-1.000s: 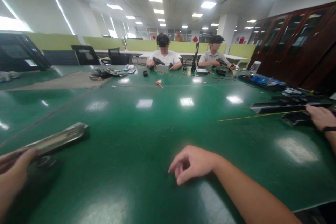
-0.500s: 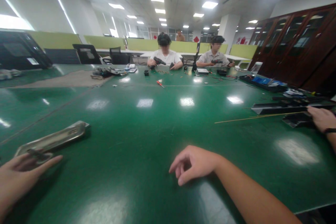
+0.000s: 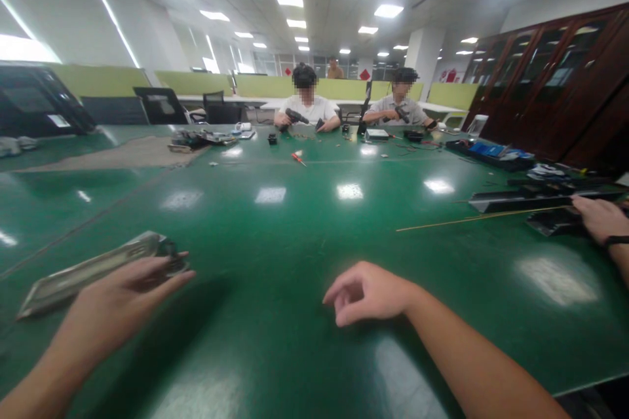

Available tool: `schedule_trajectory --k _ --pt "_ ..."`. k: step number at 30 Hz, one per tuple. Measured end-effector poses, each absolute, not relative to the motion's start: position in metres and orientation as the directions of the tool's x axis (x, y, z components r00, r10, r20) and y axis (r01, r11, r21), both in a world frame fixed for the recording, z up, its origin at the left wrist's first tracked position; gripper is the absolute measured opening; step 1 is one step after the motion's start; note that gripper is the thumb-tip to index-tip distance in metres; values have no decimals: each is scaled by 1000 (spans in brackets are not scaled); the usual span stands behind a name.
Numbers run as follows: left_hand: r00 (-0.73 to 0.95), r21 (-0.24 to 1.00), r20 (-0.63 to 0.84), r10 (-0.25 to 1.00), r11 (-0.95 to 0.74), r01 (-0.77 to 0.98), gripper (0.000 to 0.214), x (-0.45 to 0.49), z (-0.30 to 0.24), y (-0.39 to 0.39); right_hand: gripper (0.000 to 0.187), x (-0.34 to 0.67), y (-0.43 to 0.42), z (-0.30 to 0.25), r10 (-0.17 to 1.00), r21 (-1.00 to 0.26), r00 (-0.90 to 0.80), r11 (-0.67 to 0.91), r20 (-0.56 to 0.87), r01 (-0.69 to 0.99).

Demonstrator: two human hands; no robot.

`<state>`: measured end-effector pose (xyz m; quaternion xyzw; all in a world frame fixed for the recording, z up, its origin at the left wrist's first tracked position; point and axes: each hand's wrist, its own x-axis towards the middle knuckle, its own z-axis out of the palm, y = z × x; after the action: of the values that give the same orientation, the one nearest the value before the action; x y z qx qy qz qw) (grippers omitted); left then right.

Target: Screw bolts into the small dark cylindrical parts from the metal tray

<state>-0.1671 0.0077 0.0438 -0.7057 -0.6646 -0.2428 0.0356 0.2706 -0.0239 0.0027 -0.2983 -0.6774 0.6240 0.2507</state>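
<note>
My left hand (image 3: 115, 294) pinches a small dark and silvery piece with a curved, ring-like edge (image 3: 173, 259) between thumb and fingers. Blur and the fingers hide its exact kind. Behind that hand, a long, shallow metal tray (image 3: 83, 276) lies slantwise on the green tabletop (image 3: 265, 242), its near side partly covered by the hand. My right hand (image 3: 369, 294) hovers low over or rests on the table at centre right. Its fingers are loosely curled, with a gap between thumb and forefinger, and no object shows in it.
At right, another person's hand (image 3: 602, 217) touches black metal channels (image 3: 550, 200) beside a thin yellow rod (image 3: 442, 225). Two people with drills sit across the table. A red screwdriver (image 3: 298, 158), a parts tray (image 3: 491, 152) and a pile of parts (image 3: 201, 137) lie farther off.
My left hand has moved right and away from me, carrying the small piece past the tray's near side to its right end. My right hand has shifted slightly, its fingers a little more curled.
</note>
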Motion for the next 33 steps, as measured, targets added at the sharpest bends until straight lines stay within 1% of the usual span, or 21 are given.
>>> schedule_trajectory --k 2,3,4,6,7,9,10,12,14,16,19,22,24,29,33 --pt "205 332 286 936 -298 895 55 -107 62 -3 43 277 -19 6 824 -993 -565 96 44 62" --pt "313 372 239 919 -384 845 46 -79 69 -8 43 280 -16 7 861 -991 -499 127 92 36" --pt "425 395 201 883 -470 790 39 -54 73 -14 44 283 -14 7 878 -985 -459 169 139 26" --pt "625 388 74 777 -600 699 23 -11 73 -27 50 287 -11 7 886 -972 -417 235 204 22" --pt "693 379 28 720 -649 659 20 6 71 -34 52 287 -11 8 884 -968 -413 251 218 25" --pt "777 364 -28 629 -718 594 24 29 61 -44 49 286 -15 9 875 -961 -435 268 214 68" --pt "797 364 -35 602 -735 571 26 35 56 -49 43 285 -18 11 868 -957 -452 274 203 97" --pt "810 385 -31 586 -741 551 26 39 45 -53 37 279 -26 16 830 -903 -533 345 165 257" --pt "792 423 -19 610 -713 559 26 35 36 -53 32 274 -34 21 797 -819 -587 428 142 383" --pt "758 462 -6 652 -670 580 31 28 29 -50 28 270 -39 26 772 -753 -627 474 105 456" --pt "707 522 29 707 -614 593 42 21 24 -46 28 269 -42 26 759 -734 -648 478 68 483" --pt "679 570 99 727 -601 561 47 18 20 -44 29 268 -41 22 735 -695 -671 532 95 485" --pt "670 578 130 730 -605 547 50 18 19 -45 29 267 -41 20 718 -668 -687 566 111 483" --pt "687 587 112 718 -605 538 45 20 17 -47 29 260 -45 16 673 -634 -728 622 131 460" --pt "693 603 122 710 -608 516 42 23 18 -48 23 254 -48 15 646 -613 -750 652 140 447"
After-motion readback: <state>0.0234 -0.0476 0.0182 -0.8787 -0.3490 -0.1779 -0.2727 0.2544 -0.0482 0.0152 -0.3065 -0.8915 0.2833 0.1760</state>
